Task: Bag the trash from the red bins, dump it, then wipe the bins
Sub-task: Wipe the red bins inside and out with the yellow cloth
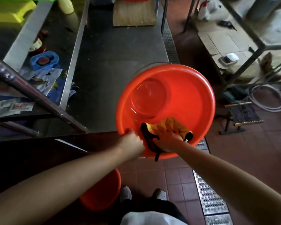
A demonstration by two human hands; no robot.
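Note:
A red bin [190, 88] is held up in front of me, its empty inside facing the camera. My left hand [132, 141] grips the bin's near rim with curled fingers. My right hand [167, 140] presses a yellow cloth with black trim [166, 125] against the inner wall near the rim. A black strip of the cloth hangs over the rim. A second red bin [102, 194] stands on the tiled floor below my left forearm, partly hidden by it.
A steel counter [113, 59] lies behind the bin, with a cardboard sheet [133, 15] at its far end. Clutter and a blue container [45, 60] sit on the left shelf. A metal floor drain grate [209, 195] runs along the right. Metal racks stand at right.

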